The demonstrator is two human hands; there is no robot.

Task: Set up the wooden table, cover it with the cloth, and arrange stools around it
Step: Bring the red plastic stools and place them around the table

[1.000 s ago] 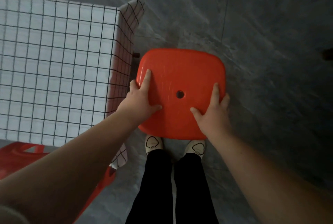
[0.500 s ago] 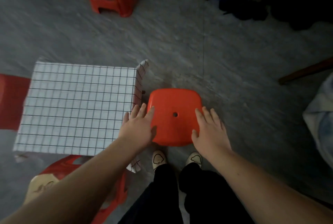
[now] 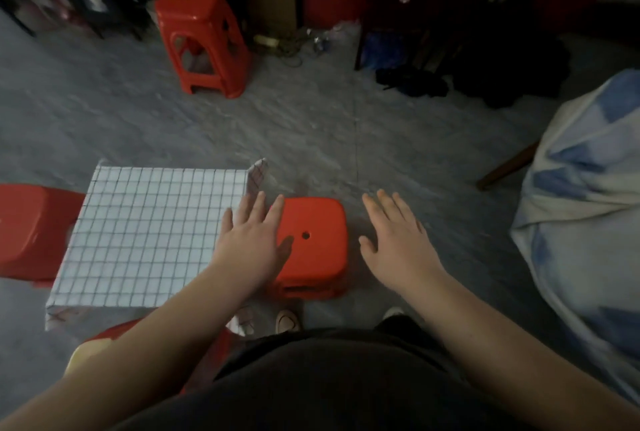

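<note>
Floor: grey stone-patterned tiles [image 3: 311,125].
Table: white grid-checked cloth [image 3: 152,236] covering it, left of centre.
Stool: low red plastic stool with centre hole [image 3: 315,243], just right of table.
Left hand [image 3: 251,243]: open, fingers spread, over stool's left edge.
Right hand [image 3: 398,243]: open, empty, right of stool.

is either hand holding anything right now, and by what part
Nothing is held. The left hand and the right hand are open, fingers spread, above the red stool.

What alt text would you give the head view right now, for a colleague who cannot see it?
Both hands, left hand and right hand, hover open over a low red stool beside a table covered in grid-patterned cloth. Other red stools sit at the table's left and near edges; a taller one stands apart across the grey floor.
</note>
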